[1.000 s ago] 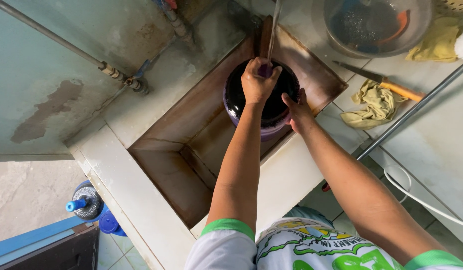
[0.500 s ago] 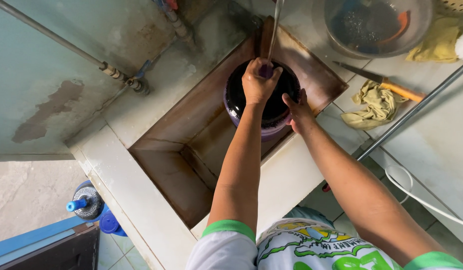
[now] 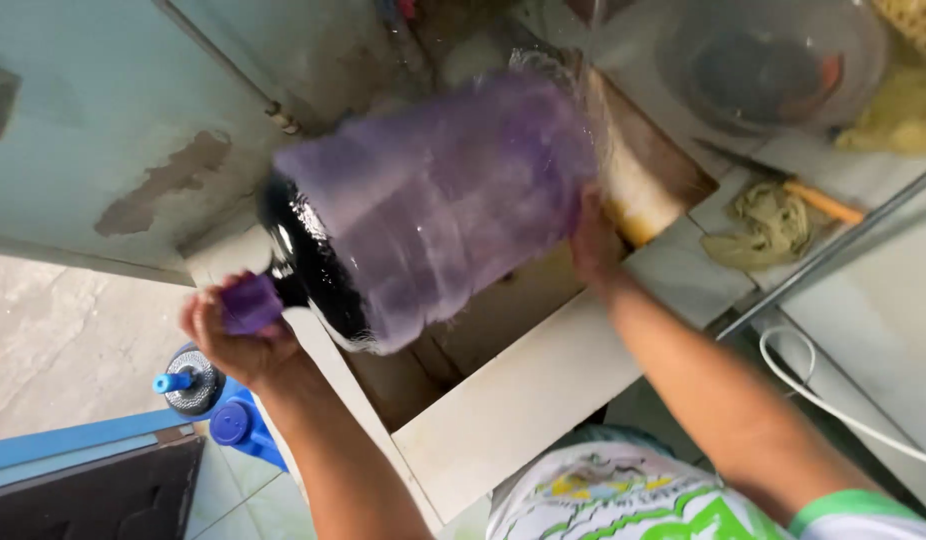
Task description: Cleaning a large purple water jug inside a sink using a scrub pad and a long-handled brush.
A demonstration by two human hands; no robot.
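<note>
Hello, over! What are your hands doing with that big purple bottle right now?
Left hand grips bottle neck. Right hand props its base. Bottle sideways above sink, blurred. Nothing in the way.

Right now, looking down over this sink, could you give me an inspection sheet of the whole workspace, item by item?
Surface: pale tiled counter around a sunken brown sink basin.
Job's things: large purple water jug, motion-blurred, tipped on its side above the basin, dark neck end toward the left.
Clutter: clear bowl, crumpled yellowish rag, orange-handled tool.
Hands: left hand grips the jug's purple cap end; right hand supports its base end.
Cables: white cord at the right.
Surroundings: wall pipe, metal rod, blue container on the floor.
</note>
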